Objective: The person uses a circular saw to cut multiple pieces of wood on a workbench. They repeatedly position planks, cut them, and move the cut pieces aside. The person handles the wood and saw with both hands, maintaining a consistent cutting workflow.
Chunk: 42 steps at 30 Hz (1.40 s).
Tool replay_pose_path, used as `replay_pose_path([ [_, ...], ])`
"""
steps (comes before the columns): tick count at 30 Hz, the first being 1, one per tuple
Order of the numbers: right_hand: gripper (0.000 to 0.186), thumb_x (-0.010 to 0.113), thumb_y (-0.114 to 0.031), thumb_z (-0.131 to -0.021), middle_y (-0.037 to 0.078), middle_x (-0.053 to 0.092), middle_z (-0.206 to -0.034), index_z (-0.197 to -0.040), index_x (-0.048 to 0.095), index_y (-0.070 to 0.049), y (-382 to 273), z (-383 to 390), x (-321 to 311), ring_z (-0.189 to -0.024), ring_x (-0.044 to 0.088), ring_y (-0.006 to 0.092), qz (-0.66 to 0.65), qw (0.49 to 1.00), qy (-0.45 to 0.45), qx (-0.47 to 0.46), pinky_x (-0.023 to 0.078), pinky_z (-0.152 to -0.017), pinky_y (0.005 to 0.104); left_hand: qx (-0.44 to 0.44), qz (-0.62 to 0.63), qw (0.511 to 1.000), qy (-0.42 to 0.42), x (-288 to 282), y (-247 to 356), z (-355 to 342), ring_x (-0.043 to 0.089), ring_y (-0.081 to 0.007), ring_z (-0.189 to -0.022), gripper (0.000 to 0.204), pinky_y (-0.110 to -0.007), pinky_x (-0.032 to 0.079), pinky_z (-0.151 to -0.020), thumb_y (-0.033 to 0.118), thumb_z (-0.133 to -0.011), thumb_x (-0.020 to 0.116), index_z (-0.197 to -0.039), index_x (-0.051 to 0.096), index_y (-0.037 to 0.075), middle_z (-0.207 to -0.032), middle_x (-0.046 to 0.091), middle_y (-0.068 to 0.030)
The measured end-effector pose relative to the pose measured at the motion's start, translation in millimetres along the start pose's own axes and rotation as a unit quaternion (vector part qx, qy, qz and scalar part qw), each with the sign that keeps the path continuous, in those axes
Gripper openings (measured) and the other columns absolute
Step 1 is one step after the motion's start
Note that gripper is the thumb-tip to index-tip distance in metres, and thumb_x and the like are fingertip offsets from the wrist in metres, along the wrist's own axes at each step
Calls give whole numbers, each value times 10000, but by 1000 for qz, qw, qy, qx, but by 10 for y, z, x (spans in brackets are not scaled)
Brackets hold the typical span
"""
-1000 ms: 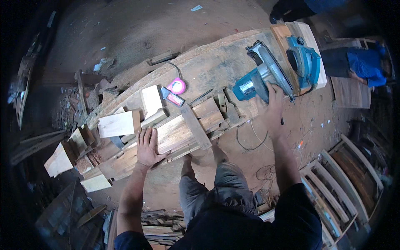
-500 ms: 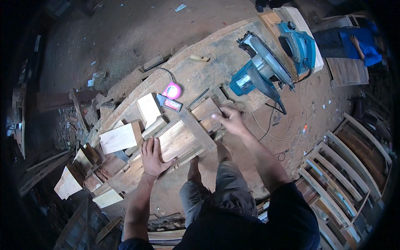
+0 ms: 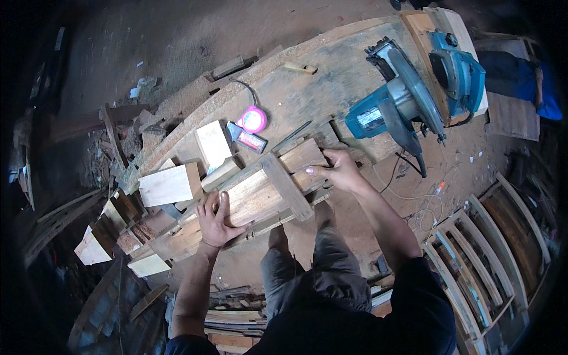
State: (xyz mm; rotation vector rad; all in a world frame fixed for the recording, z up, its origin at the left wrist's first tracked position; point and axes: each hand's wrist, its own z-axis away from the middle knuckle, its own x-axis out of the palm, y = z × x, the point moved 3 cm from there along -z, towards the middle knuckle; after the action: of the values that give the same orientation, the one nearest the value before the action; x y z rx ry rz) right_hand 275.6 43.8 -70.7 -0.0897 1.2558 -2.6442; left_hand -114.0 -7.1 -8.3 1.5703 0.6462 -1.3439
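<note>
A long light-brown wooden board lies slantwise on the workbench. Across it rests a shorter wooden crosspiece. My left hand presses on the board left of the crosspiece, fingers spread and thumb stretched along the near edge. At the board's right end is my right hand, thumb on top and fingers bent at the end, gripping it. A thin dark mark or stick shows beside that thumb; I cannot tell which.
A pink tape measure, a box cutter and pale wood blocks lie beyond the board. A teal circular saw and a teal planer stand at right. Curved wooden frames lie lower right; another person is far right.
The view has shifted, so the saw and planer appear farther right. My right hand, blurred before, now shows sharply at the board's end. My left hand stays on the board.
</note>
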Motion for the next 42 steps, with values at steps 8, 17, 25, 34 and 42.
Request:
replay_pose_path([
  [8, 350, 830, -146, -903, 80, 770, -1089, -1190, 729, 29, -399, 68, 65, -988, 693, 126, 20, 1000, -22, 9, 558, -889, 302, -46, 9, 999, 0, 48, -31, 198, 364, -498, -1419, 1120, -667, 255, -1183, 777, -680, 804, -1538, 502, 123, -1526, 409, -253],
  [17, 312, 785, -160, -948, 59, 764, -1063, -1193, 734, 27, -332, -47, -48, -921, 691, 114, 18, 999, -31, 0, 573, -833, 297, -658, -51, 690, 297, 213, -1522, 2625, 350, -451, -1477, 896, -473, 331, -1198, 465, -980, 708, -1550, 347, -124, -1581, 314, -366],
  [25, 376, 810, -228, -936, 65, 772, -1029, -1214, 732, 13, -561, -33, -76, -944, 690, 121, 128, 990, -49, -32, 554, -861, 301, -690, 115, 644, 311, 266, -1460, 2278, 701, -337, -1004, 601, -434, 513, -920, 503, -1056, 565, -1179, 710, -68, -1122, 746, -254],
  [34, 337, 797, -165, -943, 63, 766, -1059, -1206, 720, 30, -468, -120, -79, -929, 695, 115, -5, 997, -79, 9, 560, -847, 291, -658, 155, 655, 337, 302, -1496, 2323, 679, -299, -1035, 652, -393, 512, -950, 536, -1053, 583, -1259, 674, -76, -1186, 728, -227],
  [42, 329, 762, -114, -958, 78, 755, -1124, -1240, 702, 43, -378, -129, -95, -974, 696, 133, -64, 994, -92, -16, 560, -888, 303, -666, 161, 647, 335, 251, -1523, 2317, 670, -259, -1022, 649, -369, 510, -935, 542, -1036, 614, -1230, 694, -73, -1146, 732, -207],
])
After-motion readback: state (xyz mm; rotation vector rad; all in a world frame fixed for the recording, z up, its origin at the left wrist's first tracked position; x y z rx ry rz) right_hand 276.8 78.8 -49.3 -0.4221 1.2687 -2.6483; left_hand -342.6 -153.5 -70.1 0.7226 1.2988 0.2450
